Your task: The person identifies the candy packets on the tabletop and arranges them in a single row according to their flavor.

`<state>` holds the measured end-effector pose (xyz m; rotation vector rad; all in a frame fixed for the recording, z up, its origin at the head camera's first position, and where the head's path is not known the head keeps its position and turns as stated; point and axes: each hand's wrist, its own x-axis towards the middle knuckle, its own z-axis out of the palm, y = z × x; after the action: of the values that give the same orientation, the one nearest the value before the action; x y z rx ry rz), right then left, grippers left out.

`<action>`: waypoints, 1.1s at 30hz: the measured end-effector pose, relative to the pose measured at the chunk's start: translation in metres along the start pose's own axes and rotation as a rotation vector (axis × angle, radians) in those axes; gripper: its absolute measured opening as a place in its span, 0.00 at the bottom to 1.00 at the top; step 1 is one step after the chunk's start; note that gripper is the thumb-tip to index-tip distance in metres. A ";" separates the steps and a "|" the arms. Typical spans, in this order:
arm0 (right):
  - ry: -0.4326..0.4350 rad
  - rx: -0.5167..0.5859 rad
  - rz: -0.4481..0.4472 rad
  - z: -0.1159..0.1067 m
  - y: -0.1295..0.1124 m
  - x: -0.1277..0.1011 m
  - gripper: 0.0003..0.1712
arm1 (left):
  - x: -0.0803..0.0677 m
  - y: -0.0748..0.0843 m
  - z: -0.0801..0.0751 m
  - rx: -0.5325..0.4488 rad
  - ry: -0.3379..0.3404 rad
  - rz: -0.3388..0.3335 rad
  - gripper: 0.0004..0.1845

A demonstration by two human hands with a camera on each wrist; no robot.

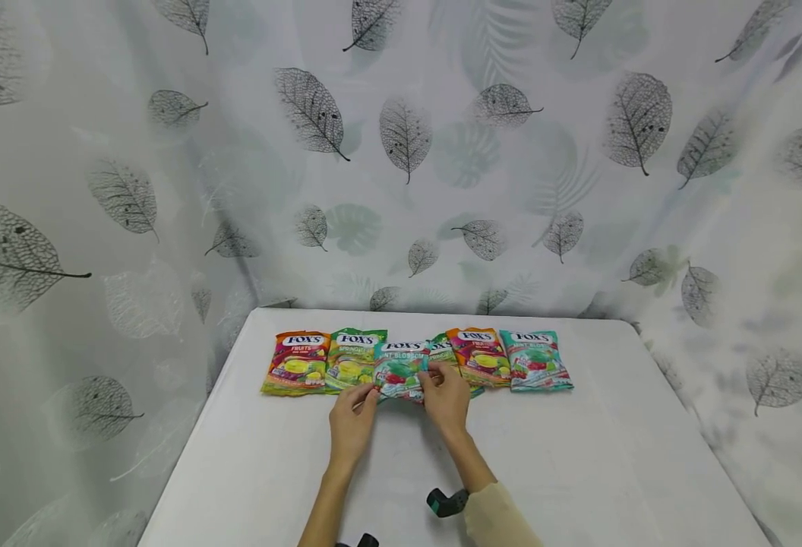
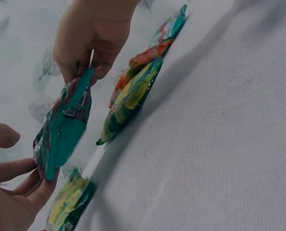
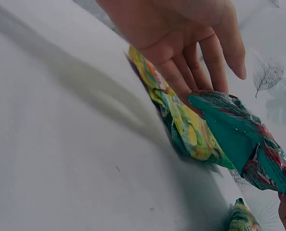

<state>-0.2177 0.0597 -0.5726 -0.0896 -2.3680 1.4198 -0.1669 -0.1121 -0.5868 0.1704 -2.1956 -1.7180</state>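
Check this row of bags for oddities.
Nothing looks spilled or torn. One teal, pillow-shaped plastic bag breaks the row: the left hand and right hand hold it above the white cloth-covered table, partly hiding a green-and-yellow plastic bag.

Soft light over the table (image 1: 620, 463) in the head view, right to its far corners! Wrist views run dimmer, greyer: soft-edged shadows streak its top, glints dot the teal packet (image 3: 232, 137).
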 end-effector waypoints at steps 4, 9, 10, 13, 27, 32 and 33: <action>0.011 0.031 0.013 0.001 -0.005 -0.005 0.12 | -0.003 0.001 -0.006 0.005 0.021 0.007 0.13; 0.016 0.059 0.010 0.004 -0.006 -0.010 0.12 | -0.006 0.003 -0.014 -0.003 0.064 0.004 0.12; 0.014 0.068 0.012 0.005 -0.007 -0.011 0.12 | -0.007 0.003 -0.015 -0.002 0.078 0.008 0.11; 0.004 0.102 0.018 0.005 -0.010 -0.014 0.13 | -0.009 0.002 -0.021 -0.014 0.124 0.010 0.11; -0.140 0.235 0.088 0.014 -0.026 -0.031 0.12 | -0.017 0.007 -0.053 -0.027 0.214 -0.039 0.09; -0.204 0.287 0.094 0.018 -0.031 -0.036 0.13 | -0.020 0.007 -0.064 -0.003 0.249 -0.033 0.08; -0.214 0.292 0.098 0.019 -0.032 -0.038 0.13 | -0.021 0.007 -0.066 0.002 0.254 -0.032 0.08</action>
<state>-0.1852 0.0187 -0.5637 0.0269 -2.3160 1.8910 -0.1241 -0.1643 -0.5702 0.4029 -2.0186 -1.6122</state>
